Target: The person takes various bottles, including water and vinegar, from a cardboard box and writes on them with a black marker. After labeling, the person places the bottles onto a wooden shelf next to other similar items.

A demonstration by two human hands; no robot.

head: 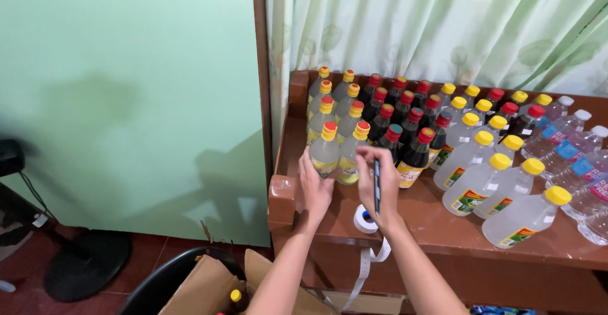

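My left hand (315,185) rests against the front clear bottle with an orange cap (325,151) at the shelf's near left corner. My right hand (377,185) holds a dark pen (377,184) upright and touches the neighbouring orange-capped bottle (350,158). Just below my right hand a white roll of sticker tape (365,220) lies on the brown wooden shelf (437,226), its strip hanging over the front edge.
Rows of bottles fill the shelf: dark ones with red caps (415,153), clear ones with yellow caps (500,182), and white-capped clear ones (573,141) at the right. A curtain hangs behind. A cardboard box (209,286) and a black fan base (79,264) stand on the floor.
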